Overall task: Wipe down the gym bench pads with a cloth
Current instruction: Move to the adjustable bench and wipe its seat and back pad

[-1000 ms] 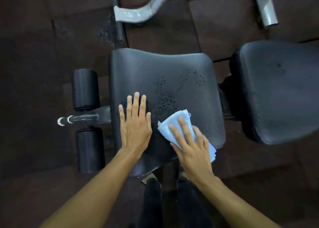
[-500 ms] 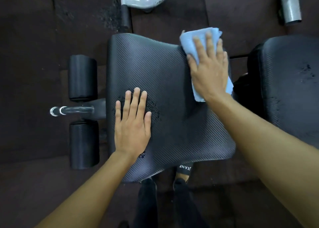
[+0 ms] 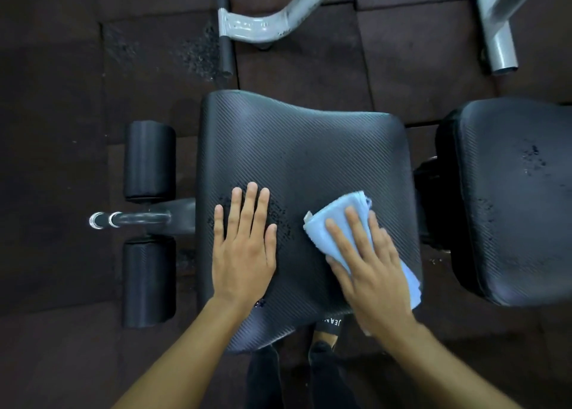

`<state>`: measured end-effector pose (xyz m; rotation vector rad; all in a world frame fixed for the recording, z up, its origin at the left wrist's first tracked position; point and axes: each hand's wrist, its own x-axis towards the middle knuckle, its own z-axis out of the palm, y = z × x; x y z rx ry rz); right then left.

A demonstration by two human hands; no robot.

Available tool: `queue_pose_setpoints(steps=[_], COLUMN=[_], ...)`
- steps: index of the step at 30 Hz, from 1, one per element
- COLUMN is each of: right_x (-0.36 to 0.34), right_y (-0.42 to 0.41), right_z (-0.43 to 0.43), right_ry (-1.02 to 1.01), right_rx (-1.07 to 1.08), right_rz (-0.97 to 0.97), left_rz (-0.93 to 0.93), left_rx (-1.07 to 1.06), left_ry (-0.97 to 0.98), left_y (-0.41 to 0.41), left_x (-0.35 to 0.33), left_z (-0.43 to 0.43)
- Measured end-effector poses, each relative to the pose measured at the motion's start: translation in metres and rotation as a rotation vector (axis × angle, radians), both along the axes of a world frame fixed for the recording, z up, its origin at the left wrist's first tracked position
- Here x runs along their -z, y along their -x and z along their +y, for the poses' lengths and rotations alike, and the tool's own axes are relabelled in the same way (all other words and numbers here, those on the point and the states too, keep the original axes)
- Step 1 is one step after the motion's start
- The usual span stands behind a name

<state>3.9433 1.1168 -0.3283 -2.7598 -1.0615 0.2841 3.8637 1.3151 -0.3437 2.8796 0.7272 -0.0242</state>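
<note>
Right hand (image 3: pixel 371 272) lies flat on the blue cloth (image 3: pixel 334 226), fingers straight & slightly spread, palm pressing it onto the seat pad (image 3: pixel 309 148) at approx 4 o'clock from the pad's centre. Nothing curls round the cloth, so it's pinned, not gripped. It's folded into a wad, w/ its far corner poking out past the fingertips toward 11 o'clock and its near edge reaching the pad's rim at 5. Left hand (image 3: pixel 244 254) is flat too, fingers straight & close together, resting on the pad at 8 o'clock. It holds nothing; prob. just bracing. Dark specks (image 3: pixel 280 220) sit just beside its thumb, between the 2 hands, w/ a few more by the wrist at 7. To do this pass well, I'd want even palm pressure and long overlapping strokes. I'd sweep the cloth toward 9 o'clock thru the specks, and lift the left hand clear first, since it seems to cover part of that patch. I'd refold to a fresh face if the cloth loads up. Second pad (image 3: pixel 510 223) at 3 o'clock shows specks too, so I judge the job under half done. Rollers (image 3: pixel 149 161) at 9 o'clock and grey frame (image 3: pixel 263 25) at 12 are well apart from both hands.
</note>
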Motion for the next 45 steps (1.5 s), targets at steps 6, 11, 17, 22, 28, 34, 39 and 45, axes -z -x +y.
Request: queue_pose_setpoints(steps=[6,11,17,22,28,34,39,45], right_x=[0.005,-0.002,-0.023,-0.006,0.006,0.008,0.008,0.013], right_y=[-0.093,-0.067,-0.078,-0.111,-0.108,-0.105,-0.097,-0.089], right_z=[0.094,0.153,0.113,0.066,0.066,0.069,0.088,0.094], right_ry=[-0.05,-0.094,-0.438,-0.193,-0.152,-0.14,-0.113,-0.074], right_rx=[0.249,0.177,0.29,0.34,0.35,0.395,0.517,0.542], right_rz=[0.002,0.061,0.397,0.233,0.136,0.129,0.127,0.047], left_rz=[-0.001,-0.022,-0.154,-0.135,0.018,-0.042,-0.042,-0.049], left_rx=[0.004,-0.007,-0.1,-0.133,-0.366,-0.186,-0.007,0.041], left_ry=[0.002,0.031,0.204,0.175,0.061,-0.003,0.035,0.127], left_y=[0.001,0.0,-0.011,-0.082,-0.145,-0.155,-0.16,-0.149], left_x=[0.0,0.0,-0.017,-0.034,-0.011,0.0,0.001,-0.007], left_z=[0.0,0.0,-0.003,-0.033,-0.053,-0.008,0.042,0.095])
